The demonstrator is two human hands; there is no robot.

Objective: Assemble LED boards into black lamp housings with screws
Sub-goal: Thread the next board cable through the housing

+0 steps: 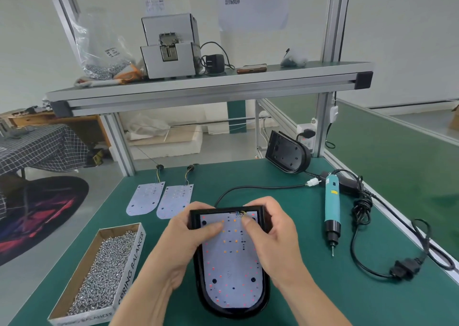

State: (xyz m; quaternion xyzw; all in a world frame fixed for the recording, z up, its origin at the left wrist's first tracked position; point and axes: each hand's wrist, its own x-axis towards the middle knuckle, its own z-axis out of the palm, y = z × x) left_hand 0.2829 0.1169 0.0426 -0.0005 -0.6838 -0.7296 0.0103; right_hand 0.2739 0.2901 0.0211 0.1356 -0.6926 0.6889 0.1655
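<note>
Both my left hand (188,236) and right hand (270,234) grip the flat 12 o'clock end of the black round-ended plastic lamp housing (264,288), thumbs pressing its white LED board (231,271). It lies at the bench's 6 o'clock, long axis 12 to 6, rounded end toward 6. At 3 o'clock, nearer my right, lies the teal electric screwdriver (332,206).

A green worktop (372,301) runs from near to far, with a green partition (397,152) along its right side. Above its far edge hangs an aluminium-framed shelf (211,90). On the shelf, from left to right, stand a clear plastic bag (99,45), a grey metal machine (170,50), a black power adapter (214,62) and a phone (251,68) lying flat. A sheet with a QR code (253,3) is fixed to the far wall. On the floor at left lie a dark patterned rug (42,214) and, farther off, a table under a checked cloth (42,144). White foam blocks (166,142) sit beyond the worktop.
</note>
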